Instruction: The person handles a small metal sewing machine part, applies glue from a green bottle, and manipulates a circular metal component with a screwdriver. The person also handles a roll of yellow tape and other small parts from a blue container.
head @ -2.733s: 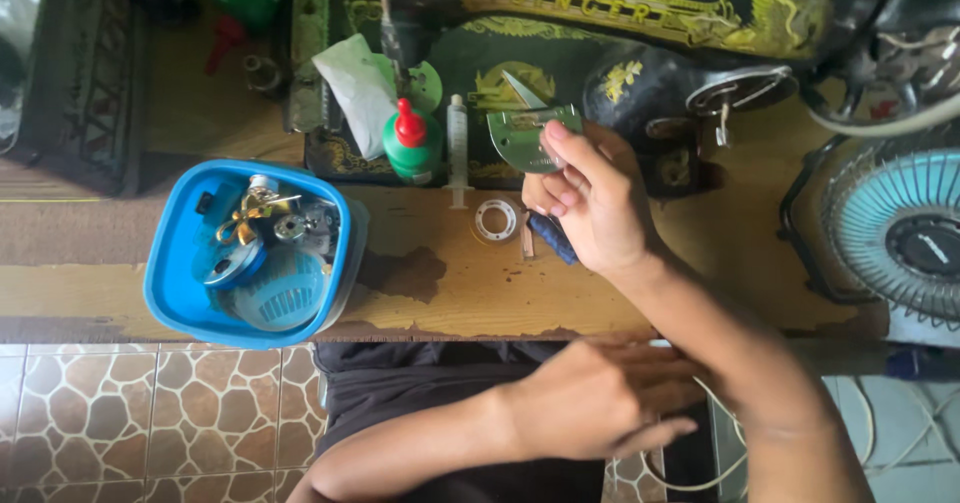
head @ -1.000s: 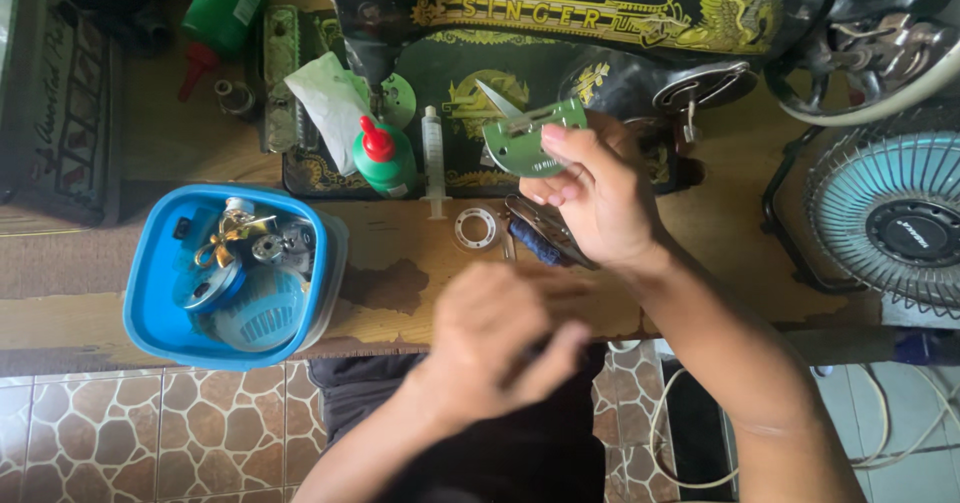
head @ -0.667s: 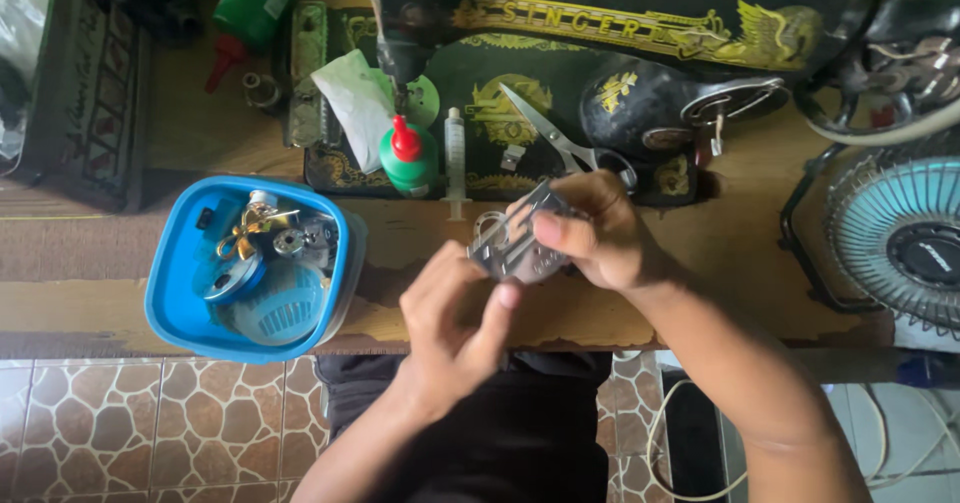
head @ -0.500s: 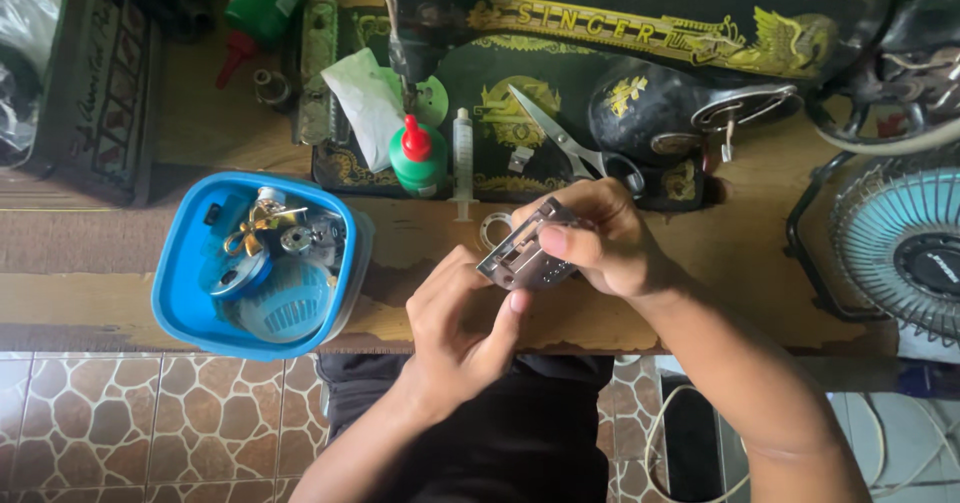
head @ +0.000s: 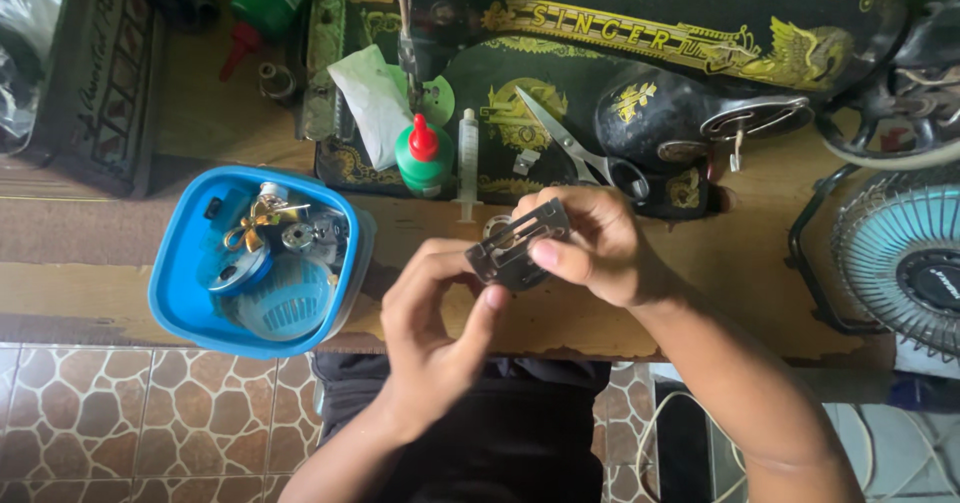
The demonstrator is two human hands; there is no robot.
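- A small slotted metal plate (head: pixel 517 246) was held in the air above the front part of the wooden table (head: pixel 760 263), just in front of the black sewing machine (head: pixel 640 73).
- The right hand (head: pixel 600 248) was closed on the plate's right end, thumb on its face and fingers curled behind it.
- The left hand (head: pixel 430 333) was partly curled, its thumb tip and a fingertip touching the plate's lower left edge; whether it truly pinched the plate could not be told.
- The plate's long axis ran tilted, from lower left up to upper right, with its slotted face turned toward the camera.
- Under the hands the table's front edge lay close, and beyond it were the person's dark lap and the tiled floor (head: pixel 120 413).
- To the left, a blue plastic tub (head: pixel 180 283) of small metal parts and a blue mesh piece sat at the table edge, near the left hand but apart from it.
- Behind the plate, on the machine's base, lay a syringe (head: pixel 467 158), a green bottle with a red cap (head: pixel 423 158) and scissors (head: pixel 575 153), all near but not touching the hands.
- A white cloth (head: pixel 370 98) lay beside the bottle.
- To the right, bare table stretched out to a small fan (head: pixel 900 263) with a wire guard, well apart from the right hand.
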